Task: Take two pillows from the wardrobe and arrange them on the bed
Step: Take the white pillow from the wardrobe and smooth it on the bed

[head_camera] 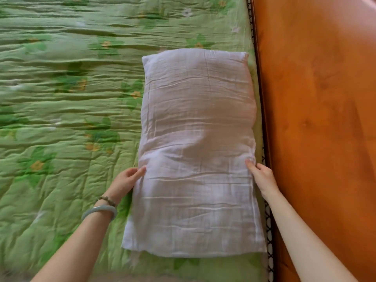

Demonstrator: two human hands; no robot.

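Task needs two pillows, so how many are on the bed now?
1. A white pillow lies on the green quilt beside the headboard; another may be out of view.

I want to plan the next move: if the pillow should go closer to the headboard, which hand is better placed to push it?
The left hand. It rests on the pillow edge away from the orange headboard; the right hand sits between them.
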